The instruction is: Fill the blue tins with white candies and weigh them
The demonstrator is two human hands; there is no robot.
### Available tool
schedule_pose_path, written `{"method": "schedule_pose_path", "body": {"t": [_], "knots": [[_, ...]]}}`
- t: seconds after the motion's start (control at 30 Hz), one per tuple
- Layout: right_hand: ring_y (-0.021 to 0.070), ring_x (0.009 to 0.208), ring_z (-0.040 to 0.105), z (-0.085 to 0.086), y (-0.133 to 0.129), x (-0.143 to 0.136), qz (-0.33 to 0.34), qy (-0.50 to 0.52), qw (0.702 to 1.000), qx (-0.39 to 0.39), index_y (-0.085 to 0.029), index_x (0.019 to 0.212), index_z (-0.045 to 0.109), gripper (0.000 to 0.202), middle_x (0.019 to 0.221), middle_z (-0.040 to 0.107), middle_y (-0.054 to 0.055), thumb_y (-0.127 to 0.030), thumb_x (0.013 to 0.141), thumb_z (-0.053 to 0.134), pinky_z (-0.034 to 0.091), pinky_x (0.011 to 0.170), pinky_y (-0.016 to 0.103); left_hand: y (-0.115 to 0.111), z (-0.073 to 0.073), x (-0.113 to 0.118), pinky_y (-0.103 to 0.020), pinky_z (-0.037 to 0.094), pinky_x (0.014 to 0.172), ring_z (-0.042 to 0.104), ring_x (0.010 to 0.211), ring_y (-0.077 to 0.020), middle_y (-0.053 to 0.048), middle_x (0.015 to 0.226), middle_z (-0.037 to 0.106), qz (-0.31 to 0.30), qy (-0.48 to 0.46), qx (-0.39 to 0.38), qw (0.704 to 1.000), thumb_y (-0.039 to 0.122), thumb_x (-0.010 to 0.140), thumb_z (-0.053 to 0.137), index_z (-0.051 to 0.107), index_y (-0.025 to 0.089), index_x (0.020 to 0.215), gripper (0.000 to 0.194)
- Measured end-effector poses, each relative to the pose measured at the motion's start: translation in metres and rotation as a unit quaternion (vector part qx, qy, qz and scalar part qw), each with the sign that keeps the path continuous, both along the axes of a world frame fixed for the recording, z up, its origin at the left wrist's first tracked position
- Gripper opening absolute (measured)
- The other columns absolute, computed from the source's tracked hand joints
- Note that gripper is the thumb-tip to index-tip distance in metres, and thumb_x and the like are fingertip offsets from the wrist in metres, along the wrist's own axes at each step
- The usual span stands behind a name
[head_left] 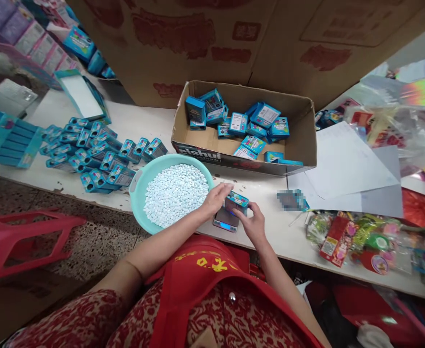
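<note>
A small blue candy box [237,198] stands over a small digital scale [226,221] with a lit display; whether it rests on the plate I cannot tell. My right hand [253,223] grips this box from the right and front. At its upper left edge is my left hand [214,199], fingers drawn together; anything in them is hidden. Under my left forearm sits a turquoise basin [135,198] holding a heap of small pale candies [176,191]. To its left, several blue boxes [100,150] stand in rows with round holes showing on top.
A cardboard tray [241,162] with several blue boxes stands behind the scale, before a large carton [234,38]. White paper sheets [346,159] and bagged sweets [364,241] lie right. A blurred item [292,199] lies nearer. A red stool [27,237] stands left.
</note>
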State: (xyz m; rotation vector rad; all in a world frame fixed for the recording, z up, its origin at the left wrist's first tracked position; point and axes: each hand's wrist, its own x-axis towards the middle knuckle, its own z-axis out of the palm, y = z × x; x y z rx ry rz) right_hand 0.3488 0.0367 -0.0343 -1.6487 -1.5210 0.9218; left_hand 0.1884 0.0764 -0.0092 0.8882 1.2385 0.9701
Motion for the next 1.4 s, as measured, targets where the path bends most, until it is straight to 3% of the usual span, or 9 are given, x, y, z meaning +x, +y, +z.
{"method": "schedule_pose_path", "body": {"t": [0.13, 0.23, 0.53, 0.8, 0.93, 1.03, 1.17, 1.3, 1.4], "knots": [[0.0197, 0.084, 0.057, 0.072, 0.018, -0.023, 0.066, -0.039, 0.993, 0.093, -0.021, 0.097, 0.065, 0.035, 0.089, 0.06, 0.003, -0.046, 0.073, 0.07, 0.045, 0.077, 0.033, 0.007, 0.03, -0.029, -0.032, 0.048, 0.081, 0.063, 0.09, -0.0203, -0.01, 0.099, 0.068, 0.126, -0.241, -0.093, 0.958, 0.06, 0.082, 0.049, 0.064, 0.015, 0.098, 0.051], [0.0186, 0.072, 0.057, 0.092, 0.036, -0.048, 0.143, -0.067, 0.986, 0.049, -0.021, 0.093, 0.069, 0.038, 0.076, 0.058, 0.002, -0.051, 0.07, 0.07, 0.045, 0.069, 0.032, 0.01, 0.034, -0.053, -0.03, 0.048, 0.082, 0.065, 0.084, -0.0184, -0.01, 0.088, 0.069, 0.197, -0.319, -0.109, 0.921, 0.055, 0.084, 0.049, 0.066, 0.013, 0.089, 0.045], [0.0176, 0.064, 0.053, 0.071, 0.048, -0.075, 0.229, -0.103, 0.965, -0.079, -0.018, 0.082, 0.071, 0.047, 0.068, 0.057, 0.002, -0.063, 0.068, 0.064, 0.041, 0.062, 0.03, -0.005, 0.005, -0.073, -0.023, 0.047, 0.059, 0.058, 0.055, -0.0109, -0.005, 0.062, 0.064, 0.292, -0.38, -0.241, 0.844, 0.029, 0.089, 0.046, 0.063, 0.011, 0.068, 0.032], [0.0199, 0.074, 0.056, 0.061, 0.033, -0.071, 0.206, -0.006, 0.975, -0.088, -0.019, 0.09, 0.07, 0.044, 0.078, 0.062, 0.003, -0.055, 0.065, 0.072, 0.045, 0.069, 0.033, -0.009, 0.008, -0.083, -0.023, 0.045, 0.049, 0.057, 0.055, -0.0118, -0.004, 0.069, 0.061, 0.288, -0.383, -0.223, 0.849, 0.033, 0.082, 0.056, 0.061, 0.013, 0.076, 0.022], [0.0197, 0.078, 0.058, 0.058, 0.014, -0.05, 0.176, 0.121, 0.969, -0.122, -0.021, 0.091, 0.065, 0.042, 0.087, 0.064, 0.003, -0.047, 0.061, 0.078, 0.048, 0.071, 0.033, -0.009, 0.005, -0.085, -0.016, 0.025, 0.035, 0.036, 0.037, -0.0042, 0.005, 0.051, 0.043, 0.252, -0.373, -0.22, 0.865, 0.036, 0.08, 0.06, 0.056, 0.014, 0.073, 0.023], [0.018, 0.073, 0.059, 0.046, -0.004, -0.021, 0.106, 0.169, 0.97, -0.138, -0.021, 0.09, 0.059, 0.043, 0.083, 0.064, 0.001, -0.04, 0.059, 0.081, 0.048, 0.067, 0.031, -0.01, -0.001, -0.091, -0.016, 0.02, 0.035, 0.029, 0.036, -0.0039, 0.008, 0.046, 0.031, 0.241, -0.313, -0.191, 0.898, 0.039, 0.075, 0.065, 0.056, 0.015, 0.072, 0.026], [0.0167, 0.067, 0.056, 0.011, -0.021, 0.009, 0.023, 0.124, 0.985, -0.118, -0.021, 0.086, 0.057, 0.038, 0.074, 0.062, -0.001, -0.037, 0.06, 0.078, 0.047, 0.064, 0.03, -0.008, -0.012, -0.103, -0.023, 0.044, 0.058, 0.054, 0.062, -0.0118, 0.001, 0.064, 0.054, 0.279, -0.025, -0.136, 0.95, 0.031, 0.067, 0.069, 0.061, 0.018, 0.075, 0.018], [0.0189, 0.073, 0.058, -0.026, -0.022, 0.012, 0.012, 0.12, 0.986, -0.112, -0.021, 0.087, 0.057, 0.035, 0.081, 0.064, 0.002, -0.037, 0.06, 0.073, 0.049, 0.07, 0.034, -0.004, -0.02, -0.114, -0.038, 0.038, 0.096, 0.051, 0.11, -0.0245, -0.004, 0.104, 0.062, 0.216, 0.287, 0.007, 0.933, 0.025, 0.067, 0.064, 0.066, 0.021, 0.08, 0.013], [0.0218, 0.086, 0.061, -0.046, -0.02, 0.006, 0.004, 0.139, 0.984, -0.11, -0.02, 0.092, 0.057, 0.038, 0.095, 0.065, 0.005, -0.036, 0.061, 0.071, 0.049, 0.079, 0.038, 0.0, -0.024, -0.115, -0.039, 0.037, 0.098, 0.053, 0.109, -0.0245, -0.005, 0.105, 0.063, 0.165, 0.311, 0.02, 0.936, 0.031, 0.073, 0.06, 0.066, 0.021, 0.086, 0.018]]}}
